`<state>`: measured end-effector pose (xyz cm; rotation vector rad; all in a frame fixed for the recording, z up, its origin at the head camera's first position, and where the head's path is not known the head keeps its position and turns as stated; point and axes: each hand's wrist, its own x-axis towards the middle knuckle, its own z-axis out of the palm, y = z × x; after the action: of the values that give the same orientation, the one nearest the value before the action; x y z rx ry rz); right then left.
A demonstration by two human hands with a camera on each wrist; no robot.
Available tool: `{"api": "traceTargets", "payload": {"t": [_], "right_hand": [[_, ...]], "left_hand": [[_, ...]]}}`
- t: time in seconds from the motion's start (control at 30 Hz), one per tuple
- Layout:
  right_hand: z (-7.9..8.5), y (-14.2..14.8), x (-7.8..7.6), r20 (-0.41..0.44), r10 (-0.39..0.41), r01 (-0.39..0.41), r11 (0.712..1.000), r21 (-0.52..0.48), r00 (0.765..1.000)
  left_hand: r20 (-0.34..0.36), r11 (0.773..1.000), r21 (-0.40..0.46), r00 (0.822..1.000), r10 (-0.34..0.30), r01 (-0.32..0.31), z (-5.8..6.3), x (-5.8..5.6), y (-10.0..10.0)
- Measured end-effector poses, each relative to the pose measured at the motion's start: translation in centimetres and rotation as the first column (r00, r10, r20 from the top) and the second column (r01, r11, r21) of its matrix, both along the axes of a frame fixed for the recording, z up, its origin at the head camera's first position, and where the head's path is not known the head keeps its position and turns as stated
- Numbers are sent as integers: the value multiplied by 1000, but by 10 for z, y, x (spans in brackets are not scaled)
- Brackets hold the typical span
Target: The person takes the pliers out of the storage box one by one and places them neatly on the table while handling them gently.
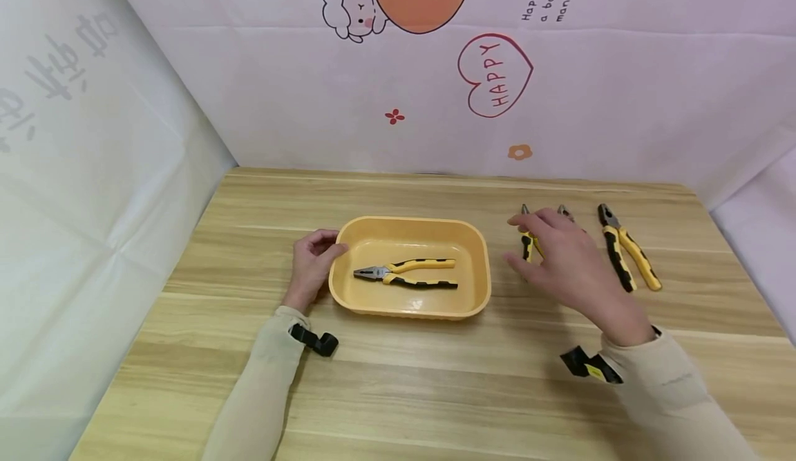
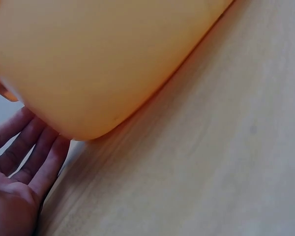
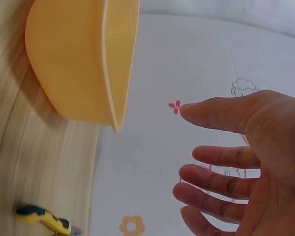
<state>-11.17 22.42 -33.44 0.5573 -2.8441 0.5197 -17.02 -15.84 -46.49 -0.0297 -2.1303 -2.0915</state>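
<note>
A yellow plastic tub [image 1: 479, 260] stands on the table with yellow-and-black combination pliers [image 1: 407, 282] lying flat in it, jaws to the left. My left hand [image 1: 311, 264] holds the tub's left end, thumb over the rim; in the left wrist view its fingers [image 2: 51, 162] lie against the outer wall. My right hand [image 1: 560, 260] hovers with spread fingers and nothing in them, over two pliers right of the tub. Of the nearer pliers [image 1: 527, 247], tip and part of the handles show; the hand mostly hides the other pliers [image 1: 563, 210].
Another pair of yellow-and-black pliers [image 1: 622, 247] lies farther right, handles spread toward me. The wooden table [image 1: 435, 392] ends at the back against a printed white cloth [image 1: 311, 101]. A white cloth [image 1: 112, 205] also hangs at the left.
</note>
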Motion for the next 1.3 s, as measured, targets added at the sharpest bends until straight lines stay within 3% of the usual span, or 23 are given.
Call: {"api": "traceTargets", "payload": {"t": [0.23,0.63,0.87,1.3], "right_hand": [[1,-16,-3,7,56,-56,998,13,998],[-2,-37,-9,26,175,-176,983,43,984],[0,-52,-11,83,186,-191,979,69,979],[-3,-80,-23,143,245,-261,960,102,959]], "left_hand": [[-18,999,2,999,42,-42,1,0,-1],[83,999,-32,997,-8,11,9,-2,-11],[135,999,-38,991,-27,33,12,-1,-14],[142,997,-71,990,-19,30,14,2,-23]]}}
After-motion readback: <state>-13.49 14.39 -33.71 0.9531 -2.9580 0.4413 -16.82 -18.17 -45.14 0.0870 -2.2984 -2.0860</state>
